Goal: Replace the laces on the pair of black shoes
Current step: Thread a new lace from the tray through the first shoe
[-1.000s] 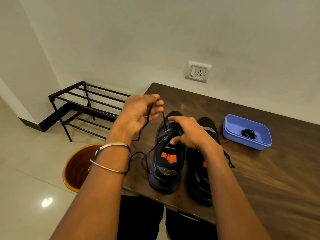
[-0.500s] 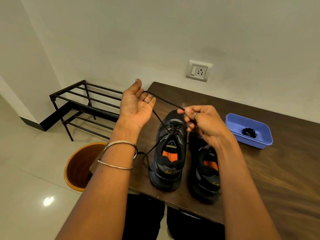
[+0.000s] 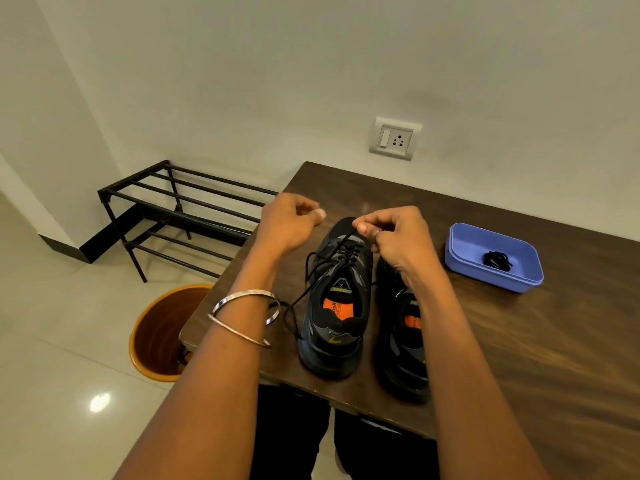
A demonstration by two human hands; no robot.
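Both hands dropped to shoe (image 3: 337,296) on wood table (image 3: 540,341).

Home entryway: metal shoe rack (image 3: 180,216) against white wall, tiled floor (image 3: 52,341), wall socket (image 3: 394,138), wooden table (image 3: 519,341), orange bin (image 3: 156,334).

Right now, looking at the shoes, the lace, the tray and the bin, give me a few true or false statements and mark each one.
1. The right hand pinches a black lace above the left-side shoe. True.
2. The blue tray holds nothing. False: a bundled black lace lies in it.
3. Both shoes stand on the wooden table. True.
4. The orange bin sits on the table. False: it stands on the floor beside it.
5. The left hand lies flat on the table. False: it is raised, fingers curled.
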